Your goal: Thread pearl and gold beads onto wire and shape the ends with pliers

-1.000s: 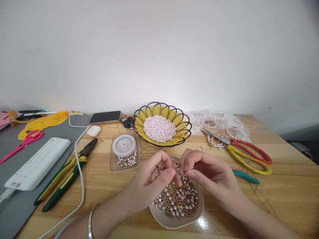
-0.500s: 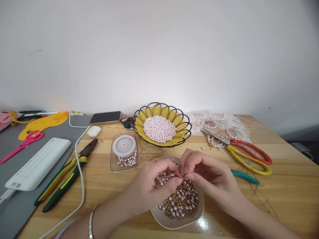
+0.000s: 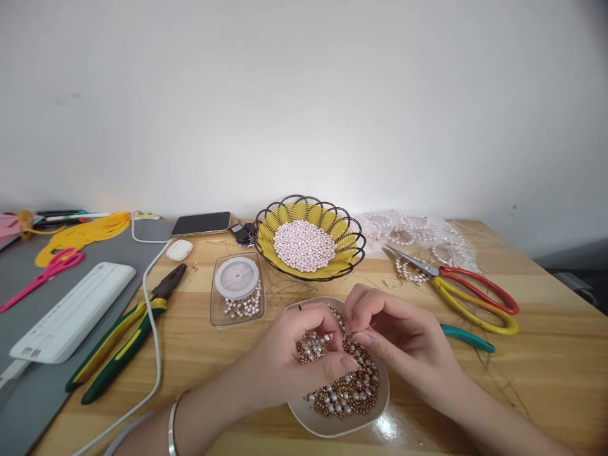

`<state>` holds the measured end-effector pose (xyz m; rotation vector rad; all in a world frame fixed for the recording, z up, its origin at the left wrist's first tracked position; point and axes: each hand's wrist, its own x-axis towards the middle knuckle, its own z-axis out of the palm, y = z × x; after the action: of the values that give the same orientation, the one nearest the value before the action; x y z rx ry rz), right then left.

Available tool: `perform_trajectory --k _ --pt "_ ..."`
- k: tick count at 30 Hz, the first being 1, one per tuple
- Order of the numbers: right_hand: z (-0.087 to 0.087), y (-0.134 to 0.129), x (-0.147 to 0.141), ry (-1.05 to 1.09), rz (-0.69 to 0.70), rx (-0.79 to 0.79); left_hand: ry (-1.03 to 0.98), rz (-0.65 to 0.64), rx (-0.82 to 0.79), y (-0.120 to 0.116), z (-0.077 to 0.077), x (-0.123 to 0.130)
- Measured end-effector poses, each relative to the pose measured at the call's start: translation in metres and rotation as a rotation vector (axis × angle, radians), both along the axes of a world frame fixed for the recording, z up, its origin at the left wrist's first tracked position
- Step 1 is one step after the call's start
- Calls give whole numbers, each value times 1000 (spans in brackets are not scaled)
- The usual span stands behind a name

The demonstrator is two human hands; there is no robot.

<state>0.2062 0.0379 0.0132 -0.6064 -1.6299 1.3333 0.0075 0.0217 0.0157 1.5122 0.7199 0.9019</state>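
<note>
A shallow pale bowl [image 3: 327, 433] holds a heap of white pearl beads and small gold beads [image 3: 344, 386]. My left hand [image 3: 304, 354] hovers over the bowl's left side, thumb and index finger apart and curved, with a pearl bead showing close to the index finger. Its other fingers are mostly hidden. Above the bowl's right rim, my right hand [image 3: 394, 332] is closed in a pinch. A thin wire or thread [image 3: 373, 325] sticks out by its thumb; most of it is hidden by the fingers.
Behind the bowl stands a yellow basket [image 3: 349, 250] of pearl beads. A clear box [image 3: 213, 310] with a spool is at left, beside pliers [image 3: 156, 297] and a white cable [image 3: 154, 335]. Scissors [image 3: 475, 297], a teal handle [image 3: 470, 338] and beaded loops [image 3: 408, 231] lie right.
My left thumb has moved away from the index finger and slightly to the right, opening the left pinch. The right hand stays almost still in its pinch.
</note>
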Motion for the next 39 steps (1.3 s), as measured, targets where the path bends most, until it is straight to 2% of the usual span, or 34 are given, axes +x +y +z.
perform_trajectory --k 9,16,23,27,34,39 --pt "2 -3 -1 -23 40 26 -20 -41 58 1 -2 1" --pt "-1 -2 1 -43 -24 31 24 -57 29 2 -3 -2" --pt "-1 0 0 -57 -93 91 -1 -64 -35 0 2 -1" --pt "-1 -1 1 -70 -128 172 -22 -76 -98 -1 1 -2" --pt "0 -6 0 -115 -208 406 -58 -65 -145 -2 -1 -3" --pt "3 -4 -3 -131 -243 490 -64 -49 -164 -3 -1 -4"
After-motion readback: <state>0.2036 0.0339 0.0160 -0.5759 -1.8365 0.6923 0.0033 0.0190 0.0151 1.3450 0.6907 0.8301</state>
